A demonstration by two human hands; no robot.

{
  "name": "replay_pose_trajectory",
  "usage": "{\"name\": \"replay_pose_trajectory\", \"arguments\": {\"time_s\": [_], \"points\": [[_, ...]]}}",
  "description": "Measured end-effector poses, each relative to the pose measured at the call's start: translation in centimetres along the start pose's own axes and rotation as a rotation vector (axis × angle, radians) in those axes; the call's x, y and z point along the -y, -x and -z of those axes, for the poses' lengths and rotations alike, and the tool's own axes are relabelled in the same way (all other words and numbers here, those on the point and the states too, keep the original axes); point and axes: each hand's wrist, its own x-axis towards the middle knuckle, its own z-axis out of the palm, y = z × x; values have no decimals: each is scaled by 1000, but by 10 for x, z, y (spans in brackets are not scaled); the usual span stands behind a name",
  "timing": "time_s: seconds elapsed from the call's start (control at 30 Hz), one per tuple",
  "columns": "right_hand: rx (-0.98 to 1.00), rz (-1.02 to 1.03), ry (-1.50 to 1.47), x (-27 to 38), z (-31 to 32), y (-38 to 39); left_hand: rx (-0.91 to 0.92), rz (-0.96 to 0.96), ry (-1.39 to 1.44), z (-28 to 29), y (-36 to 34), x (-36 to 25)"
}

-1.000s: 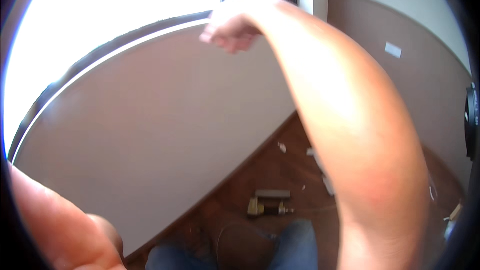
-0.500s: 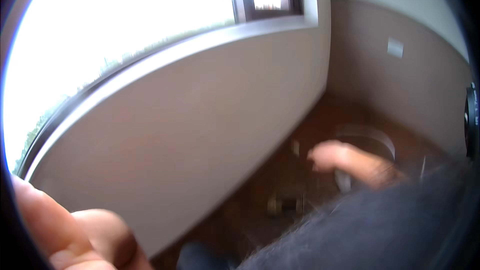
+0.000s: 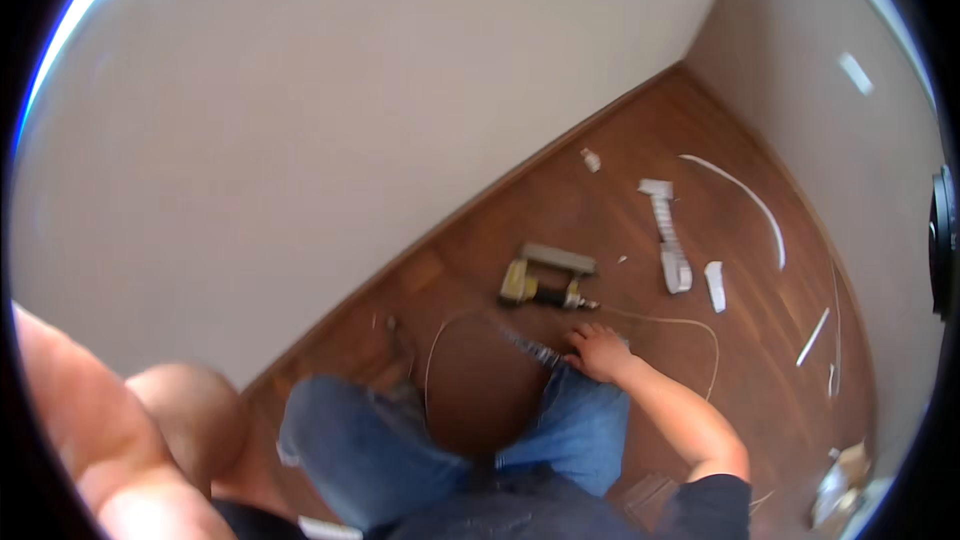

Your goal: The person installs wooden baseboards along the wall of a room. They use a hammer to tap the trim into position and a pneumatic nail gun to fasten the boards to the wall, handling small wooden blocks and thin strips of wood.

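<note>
The brown floor (image 3: 765,340) is strewn with white scraps (image 3: 668,230) toward its far corner, a nail gun (image 3: 550,295) being laid near its left edge.

Your jeans (image 3: 350,445) look matt, creased denim; your sleeve (image 3: 715,500) dull dark cloth; floor (image 3: 762,332) under you brown wood-look planks, streaky grain, soft sheen; wall (image 3: 350,120) smooth, matt, paint-like; nail gun (image 3: 514,285) casing hard, yellowish, plastic or painted metal, you cannot tell which; grip (image 3: 551,295) black, rubber-like; magazine (image 3: 560,259) dull grey metal; fitting (image 3: 586,304) shinier metal; hose (image 3: 660,319) smooth, plastic-looking; white segmented piece (image 3: 667,230) ribbed; curved white strip (image 3: 755,198) smooth; bag (image 3: 833,492) crinkled, plastic-like, blurred.
</note>
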Motion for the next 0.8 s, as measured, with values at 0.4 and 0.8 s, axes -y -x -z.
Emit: {"name": "replay_pose_trajectory", "arguments": {"time_s": [0.4, 0.8], "points": [[-88, -171, -160, 86, -49, 76, 433, 1880, -262, 181, 355, -125], [30, -188, -171, 57, -35, 97, 143, 2352, -8, 135, 532, -187]]}}
